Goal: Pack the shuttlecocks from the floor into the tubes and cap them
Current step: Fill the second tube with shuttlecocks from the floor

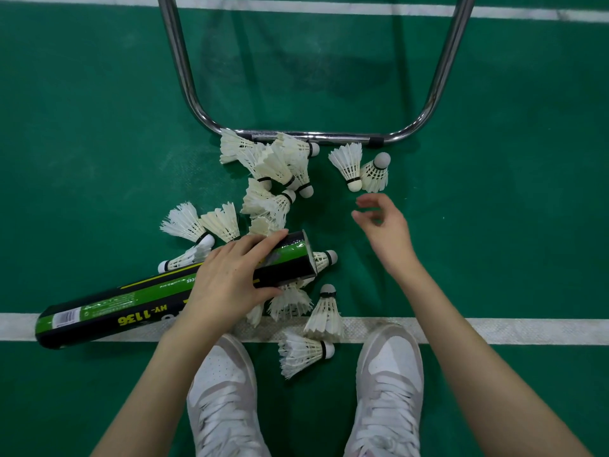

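Note:
A black and green shuttlecock tube [138, 301] lies on the green floor, its open mouth toward the right. My left hand [230, 278] grips it near that mouth. One shuttlecock [324, 259] pokes out of the mouth, cork end outward. My right hand [384, 229] hovers above the floor with loosely curled fingers and holds nothing. Just beyond its fingertips lie two shuttlecocks [349, 164], side by side. Several more form a pile [276, 166] at the centre, and others [324, 313] lie near my feet.
A chrome tubular chair frame [309, 137] stands on the floor behind the pile. A white court line [494, 331] runs across in front of my two white sneakers [390, 384]. Bare green floor stretches to the left and right.

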Motion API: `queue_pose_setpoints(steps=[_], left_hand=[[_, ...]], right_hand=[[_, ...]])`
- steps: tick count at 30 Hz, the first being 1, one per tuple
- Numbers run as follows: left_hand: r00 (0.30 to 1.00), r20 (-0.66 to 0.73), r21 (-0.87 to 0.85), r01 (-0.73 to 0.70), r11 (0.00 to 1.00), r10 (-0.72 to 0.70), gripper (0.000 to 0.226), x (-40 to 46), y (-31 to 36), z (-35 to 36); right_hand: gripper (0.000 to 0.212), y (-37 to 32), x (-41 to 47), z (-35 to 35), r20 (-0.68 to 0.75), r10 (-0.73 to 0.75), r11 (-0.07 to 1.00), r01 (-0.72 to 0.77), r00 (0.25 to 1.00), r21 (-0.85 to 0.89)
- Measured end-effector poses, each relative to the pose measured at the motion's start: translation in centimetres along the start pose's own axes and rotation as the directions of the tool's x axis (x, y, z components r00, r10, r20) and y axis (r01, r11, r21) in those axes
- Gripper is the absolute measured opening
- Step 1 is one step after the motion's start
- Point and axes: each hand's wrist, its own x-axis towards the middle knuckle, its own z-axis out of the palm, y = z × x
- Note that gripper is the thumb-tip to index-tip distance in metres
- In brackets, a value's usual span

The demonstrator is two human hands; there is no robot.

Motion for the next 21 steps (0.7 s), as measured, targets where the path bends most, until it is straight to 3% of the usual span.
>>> queue_pose_setpoints(steps=[9,14,17,21], left_hand=[[1.0,0.008,0.002,0.006,1.0,-0.006,0.093,-0.2,0.1,0.0],[1.0,0.026,-0.015,0.011,1.0,-0.01,0.091,-0.3,0.3,-0.2],[1.0,0.028,-0.016,0.006,1.0,-0.005,0.091,-0.3,0.3,-0.2],[1.0,0.014,-0.002,-0.006,1.0,0.006,0.091,-0.4,0.1,0.0]], right_hand=[[0.056,-3.1,8.8,-0.3,0.169,-0.055,0.964,0.097,0.984,-0.248],[0.064,-2.6,10.6,0.5,0.29,0.012,0.883,0.126,0.957,-0.452],[0.053,-2.2,10.7,1.2,0.253,0.01,0.837,0.13,0.967,-0.531],[0.016,-2.2,9.6,1.1,0.213,-0.047,0.848,0.152,0.976,-0.508]])
